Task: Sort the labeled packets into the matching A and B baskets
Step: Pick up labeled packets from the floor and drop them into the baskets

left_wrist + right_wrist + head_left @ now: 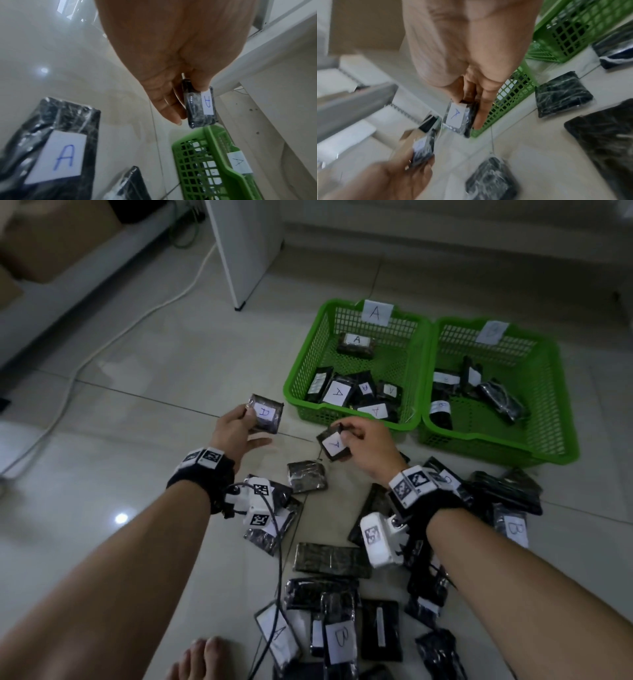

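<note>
My left hand (239, 422) pinches a small dark packet labeled A (266, 413) above the floor, just left of the green basket marked A (356, 302). In the left wrist view the thumb presses on that packet (200, 106) above the basket rim (216, 136). My right hand (363, 436) grips a second packet labeled A (334, 444) in front of the A basket's near wall; the right wrist view shows this packet (458, 117) between thumb and fingers. The basket marked B (548, 412) stands to the right and holds several dark packets. Several A packets lie inside the A basket.
A heap of dark wrapped packets (329, 559), some labeled A or B, covers the tiled floor near my arms. A white cabinet (246, 251) stands behind the baskets, a white cable (102, 344) runs across the floor at left, and my bare toes (202, 659) show at the bottom.
</note>
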Motion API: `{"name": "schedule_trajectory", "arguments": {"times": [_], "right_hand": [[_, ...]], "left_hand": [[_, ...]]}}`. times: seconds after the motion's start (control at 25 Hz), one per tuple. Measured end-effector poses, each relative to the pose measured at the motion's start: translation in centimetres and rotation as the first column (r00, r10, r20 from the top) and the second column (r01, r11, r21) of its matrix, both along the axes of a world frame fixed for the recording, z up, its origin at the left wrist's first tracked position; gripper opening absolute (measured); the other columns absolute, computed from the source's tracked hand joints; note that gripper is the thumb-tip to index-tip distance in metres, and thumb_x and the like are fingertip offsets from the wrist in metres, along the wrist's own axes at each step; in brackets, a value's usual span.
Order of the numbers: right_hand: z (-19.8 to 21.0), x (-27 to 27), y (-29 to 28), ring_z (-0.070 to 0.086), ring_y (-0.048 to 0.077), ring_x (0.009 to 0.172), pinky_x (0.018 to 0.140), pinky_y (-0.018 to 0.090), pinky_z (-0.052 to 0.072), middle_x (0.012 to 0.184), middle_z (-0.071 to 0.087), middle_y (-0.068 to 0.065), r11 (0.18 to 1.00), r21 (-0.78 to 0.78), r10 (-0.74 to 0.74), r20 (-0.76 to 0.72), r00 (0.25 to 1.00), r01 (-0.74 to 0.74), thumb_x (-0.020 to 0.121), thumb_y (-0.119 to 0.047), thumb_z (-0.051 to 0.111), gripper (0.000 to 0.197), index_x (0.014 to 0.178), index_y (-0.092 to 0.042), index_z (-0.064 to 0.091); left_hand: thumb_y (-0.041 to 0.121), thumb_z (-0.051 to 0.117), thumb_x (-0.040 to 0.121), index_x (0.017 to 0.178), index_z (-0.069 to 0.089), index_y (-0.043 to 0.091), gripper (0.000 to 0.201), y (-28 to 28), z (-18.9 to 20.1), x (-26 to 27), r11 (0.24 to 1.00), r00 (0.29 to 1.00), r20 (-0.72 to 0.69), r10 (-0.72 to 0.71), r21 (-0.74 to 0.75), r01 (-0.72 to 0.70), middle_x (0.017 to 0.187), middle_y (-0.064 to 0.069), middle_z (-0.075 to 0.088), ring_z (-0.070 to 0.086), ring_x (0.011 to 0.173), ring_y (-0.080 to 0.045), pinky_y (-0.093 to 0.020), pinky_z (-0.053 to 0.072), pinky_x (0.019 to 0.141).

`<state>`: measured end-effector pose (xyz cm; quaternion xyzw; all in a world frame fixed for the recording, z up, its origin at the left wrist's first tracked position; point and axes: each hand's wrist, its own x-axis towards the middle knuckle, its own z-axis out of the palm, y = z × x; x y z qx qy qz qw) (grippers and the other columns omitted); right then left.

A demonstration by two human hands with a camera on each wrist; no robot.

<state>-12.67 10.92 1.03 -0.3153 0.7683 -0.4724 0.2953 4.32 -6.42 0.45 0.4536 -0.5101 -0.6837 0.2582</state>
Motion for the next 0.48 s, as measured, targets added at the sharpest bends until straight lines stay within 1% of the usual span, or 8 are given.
{"name": "schedule_trajectory", "arguments": {"times": [0.04, 0.08, 0.16, 0.24, 0.28, 0.36, 0.44, 0.48], "right_hand": [[0.9, -0.2, 0.3, 0.070, 0.028, 0.095, 0.073, 0.037, 0.064, 0.110, 0.072, 0.019, 0.998, -0.051, -0.025, 0.168, 0.986, 0.034, 0.100, 0.003, 0.054, 0.026, 0.119, -0.004, 0.070], [1.7, -0.5, 0.5, 0.071, 0.031, 0.094, 0.070, 0.039, 0.064, 0.111, 0.071, 0.022, 0.995, -0.082, -0.034, 0.264, 0.964, 0.058, 0.100, 0.004, 0.054, 0.027, 0.120, -0.004, 0.069], [3.2, -1.3, 1.1, 0.073, 0.033, 0.090, 0.070, 0.045, 0.064, 0.107, 0.071, 0.022, 0.991, -0.113, -0.038, 0.288, 0.957, 0.073, 0.101, 0.003, 0.053, 0.028, 0.121, -0.011, 0.068], [4.2, -2.4, 1.6, 0.074, 0.035, 0.087, 0.064, 0.045, 0.064, 0.108, 0.069, 0.020, 0.986, -0.129, -0.064, 0.310, 0.949, 0.109, 0.100, 0.006, 0.051, 0.030, 0.120, -0.010, 0.066], [4.5, -2.9, 1.8, 0.073, 0.037, 0.088, 0.062, 0.046, 0.064, 0.111, 0.068, 0.019, 0.982, -0.128, -0.093, 0.329, 0.940, 0.142, 0.099, 0.009, 0.050, 0.030, 0.117, -0.009, 0.067], [5.1, -4.3, 2.2, 0.073, 0.036, 0.088, 0.064, 0.046, 0.064, 0.114, 0.066, 0.016, 0.965, -0.108, -0.189, 0.341, 0.921, 0.238, 0.093, 0.013, 0.053, 0.033, 0.111, -0.010, 0.068], [5.3, -5.9, 2.6, 0.074, 0.028, 0.083, 0.062, 0.037, 0.064, 0.112, 0.065, 0.011, 0.949, -0.080, -0.275, 0.264, 0.925, 0.305, 0.086, 0.014, 0.062, 0.036, 0.110, -0.013, 0.067], [5.2, -6.5, 2.9, 0.073, 0.022, 0.081, 0.060, 0.029, 0.062, 0.110, 0.064, 0.007, 0.946, -0.068, -0.303, 0.173, 0.937, 0.318, 0.083, 0.013, 0.067, 0.039, 0.112, -0.013, 0.067]], "left_hand": [[0.014, 0.047, 0.103, 0.109, 0.061, 0.010, 0.016, 0.1, 0.5, -0.4, 1.000, 1.000, -0.001, 0.011, -0.028, -0.011, 0.091, -0.012, 0.067, 0.067, 0.079, -0.023, -0.032, 0.060, 0.063], [0.014, 0.049, 0.102, 0.116, 0.058, 0.014, 0.016, 0.1, 1.1, -0.9, 0.998, 1.000, -0.004, 0.029, -0.057, -0.029, 0.089, -0.010, 0.067, 0.067, 0.074, -0.020, -0.031, 0.058, 0.059], [0.007, 0.049, 0.100, 0.116, 0.054, 0.017, 0.019, 0.3, 2.3, -2.5, 0.990, 0.999, -0.030, 0.031, -0.134, -0.035, 0.082, -0.009, 0.067, 0.066, 0.063, -0.015, -0.028, 0.053, 0.051], [0.000, 0.047, 0.096, 0.104, 0.056, 0.018, 0.022, 0.6, 3.4, -4.4, 0.970, 0.999, -0.031, -0.040, -0.242, 0.031, 0.084, -0.013, 0.068, 0.065, 0.060, -0.016, -0.028, 0.052, 0.049], [-0.001, 0.050, 0.092, 0.099, 0.059, 0.018, 0.023, 0.8, 3.9, -5.3, 0.949, 0.996, -0.004, -0.088, -0.303, 0.083, 0.089, -0.015, 0.070, 0.065, 0.063, -0.017, -0.030, 0.054, 0.053], [0.002, 0.058, 0.087, 0.099, 0.066, 0.021, 0.023, 1.1, 4.5, -7.6, 0.885, 0.978, 0.097, -0.185, -0.417, 0.209, 0.100, -0.010, 0.070, 0.065, 0.077, -0.018, -0.036, 0.057, 0.072], [0.015, 0.061, 0.090, 0.111, 0.066, 0.030, 0.027, 1.4, 4.4, -9.6, 0.780, 0.927, 0.292, -0.235, -0.513, 0.359, 0.115, -0.002, 0.068, 0.063, 0.096, -0.016, -0.036, 0.053, 0.091], [0.024, 0.059, 0.092, 0.118, 0.063, 0.037, 0.030, 1.6, 4.2, -10.4, 0.710, 0.874, 0.429, -0.229, -0.541, 0.452, 0.125, 0.001, 0.064, 0.060, 0.110, -0.019, -0.040, 0.046, 0.102]]}}
